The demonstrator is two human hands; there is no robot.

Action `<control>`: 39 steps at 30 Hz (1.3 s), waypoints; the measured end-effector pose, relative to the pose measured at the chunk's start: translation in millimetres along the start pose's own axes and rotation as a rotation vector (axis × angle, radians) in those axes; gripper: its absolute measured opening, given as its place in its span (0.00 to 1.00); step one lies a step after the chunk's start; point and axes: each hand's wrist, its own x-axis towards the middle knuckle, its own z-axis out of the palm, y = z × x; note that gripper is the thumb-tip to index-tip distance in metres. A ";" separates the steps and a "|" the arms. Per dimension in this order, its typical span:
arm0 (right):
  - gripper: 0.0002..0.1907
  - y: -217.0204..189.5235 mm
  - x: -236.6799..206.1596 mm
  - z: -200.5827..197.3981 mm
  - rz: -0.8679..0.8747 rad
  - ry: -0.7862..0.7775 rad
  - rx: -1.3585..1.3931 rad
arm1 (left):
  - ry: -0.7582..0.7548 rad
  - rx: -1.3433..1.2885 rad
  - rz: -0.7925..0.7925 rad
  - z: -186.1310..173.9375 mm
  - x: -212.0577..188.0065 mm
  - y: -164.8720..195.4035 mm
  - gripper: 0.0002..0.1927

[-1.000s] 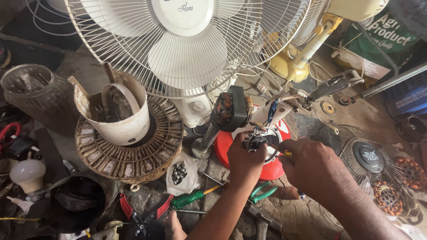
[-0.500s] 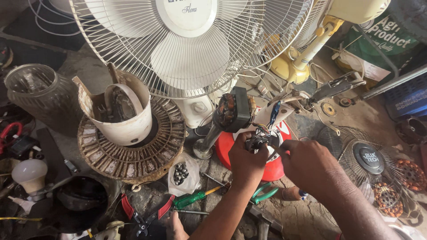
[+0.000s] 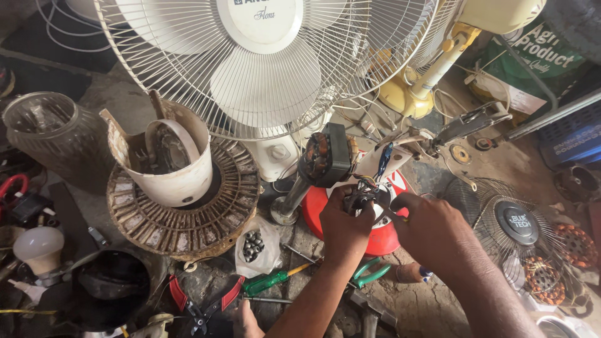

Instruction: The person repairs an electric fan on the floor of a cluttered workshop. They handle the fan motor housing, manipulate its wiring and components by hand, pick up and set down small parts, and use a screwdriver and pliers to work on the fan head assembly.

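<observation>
Hands pinching a wired part over the red base

Both hands are meeting above the round red base. The left hand is pinching a small dark part trailing thin wires; its axis cannot be told. The right hand is curling beside it, grip hidden. One copper-wound motor is sitting just above-left, its metal shaft slanting down-left.

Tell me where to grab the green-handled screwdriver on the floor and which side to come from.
Grip the green-handled screwdriver by its thick green handle, probably from above and the near side. It lies flat and tilted, its yellow shaft running up toward the left hand and forearm, so that end is crowded. The red-handled pliers lie just left of the handle, and the bag of bearings sits above it.
</observation>
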 end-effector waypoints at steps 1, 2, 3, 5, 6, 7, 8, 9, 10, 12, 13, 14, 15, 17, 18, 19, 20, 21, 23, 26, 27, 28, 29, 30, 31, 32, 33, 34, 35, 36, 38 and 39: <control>0.16 1.9 -0.3 0.6 0.012 -0.012 0.001 | 0.000 0.014 -0.015 0.4 0.2 -0.7 0.13; 0.16 2.9 -0.5 1.2 0.024 -0.027 0.004 | 0.001 0.032 -0.031 0.1 0.4 -1.7 0.14; 0.17 3.2 -0.5 1.8 0.034 -0.044 0.007 | 0.004 0.049 -0.048 -0.6 0.0 -3.3 0.14; 0.17 2.4 -0.8 1.8 0.002 -0.010 -0.027 | -0.018 -0.018 -0.002 -1.2 0.8 -7.3 0.14; 0.17 1.3 -1.0 1.3 -0.012 0.009 -0.045 | -0.032 -0.054 0.021 -1.1 1.6 -9.5 0.14; 0.18 0.5 -2.6 0.2 0.002 0.011 -0.005 | -0.041 -0.066 -0.001 0.1 2.8 -11.8 0.15; 0.18 -0.8 -3.9 -1.1 0.015 0.015 0.037 | -0.050 -0.076 -0.021 0.7 4.3 -13.8 0.16; 0.18 -2.6 -5.6 -2.1 0.026 0.016 0.083 | -0.057 -0.082 -0.042 -0.8 5.4 -15.2 0.17; 0.18 -4.0 -7.4 -3.5 0.041 -0.002 0.073 | -0.089 -0.156 -0.031 -2.1 6.5 -16.1 0.17; 0.19 -5.6 -10.6 -7.0 0.073 -0.037 0.053 | -0.155 -0.305 -0.012 -5.0 7.8 -16.2 0.17; 0.18 -6.9 -12.0 -7.5 0.084 -0.048 0.033 | -0.144 -0.256 -0.036 -6.3 8.1 -15.4 0.15; 0.18 -7.9 -12.8 -7.8 0.096 -0.058 0.012 | -0.134 -0.208 -0.059 -7.3 8.7 -14.2 0.14; 0.17 -8.8 -13.3 -7.4 0.107 -0.067 -0.008 | -0.125 -0.160 -0.081 -8.1 9.7 -12.7 0.12; 0.17 -10.1 -13.3 -5.0 0.107 -0.038 0.002 | -0.134 -0.160 -0.110 -8.0 11.9 -9.9 0.11; 0.17 -10.3 -13.6 -3.1 0.106 -0.026 0.008 | -0.138 -0.158 -0.125 -8.0 12.6 -9.0 0.10; 0.17 -10.4 -12.1 -1.2 0.085 -0.013 0.002 | -0.150 -0.155 -0.131 -8.4 13.3 -8.5 0.10; 0.17 -10.5 -10.6 0.7 0.066 -0.001 -0.003 | -0.163 -0.151 -0.136 -8.8 13.8 -8.6 0.10; 0.17 -9.6 -10.3 2.3 0.047 0.012 -0.009 | -0.177 -0.147 -0.143 -9.3 14.3 -9.3 0.10; 0.17 -7.9 -10.2 5.2 0.053 0.060 0.063 | -0.213 -0.188 -0.127 -12.1 16.0 -11.8 0.08; 0.19 -5.9 -10.3 7.8 0.084 0.057 0.164 | -0.235 -0.246 -0.169 -17.0 20.6 -16.2 0.06; 0.20 -5.6 -11.0 8.6 0.097 0.041 0.196 | -0.236 -0.264 -0.196 -18.2 21.3 -17.5 0.06; 0.19 -5.4 -11.1 9.2 0.111 0.046 0.185 | -0.223 -0.232 -0.191 -18.7 21.9 -18.4 0.07; 0.19 -5.6 -11.0 10.0 0.124 0.050 0.175 | -0.211 -0.200 -0.186 -19.2 22.5 -18.9 0.08; 0.18 -5.5 -11.6 10.6 0.136 0.055 0.165 | -0.198 -0.167 -0.181 -19.4 22.7 -19.0 0.09; 0.18 -6.0 -10.6 11.2 0.103 0.061 0.152 | -0.191 -0.139 -0.169 -20.3 23.2 -18.5 0.09; 0.17 -7.3 -9.6 12.3 0.071 0.070 0.139 | -0.185 -0.112 -0.158 -21.1 23.4 -17.8 0.09; 0.17 -7.4 -9.6 12.7 0.040 0.078 0.125 | -0.181 -0.086 -0.146 -20.9 23.2 -17.2 0.09; 0.17 -7.6 -9.5 12.9 0.026 0.095 0.160 | -0.177 -0.072 -0.133 -20.4 23.0 -16.6 0.08; 0.18 -8.7 -9.8 13.6 0.011 0.111 0.197 | -0.172 -0.057 -0.120 -20.6 22.5 -16.1 0.07; 0.19 -9.8 -10.2 14.0 -0.003 0.126 0.233 | -0.167 -0.043 -0.107 -20.5 22.1 -15.7 0.07; 0.17 -11.6 -11.7 13.9 0.082 0.071 0.205 | -0.142 -0.053 -0.098 -19.4 20.1 -16.2 0.07; 0.17 -12.7 -12.1 13.5 0.124 0.042 0.190 | -0.127 -0.060 -0.094 -19.0 19.8 -16.6 0.06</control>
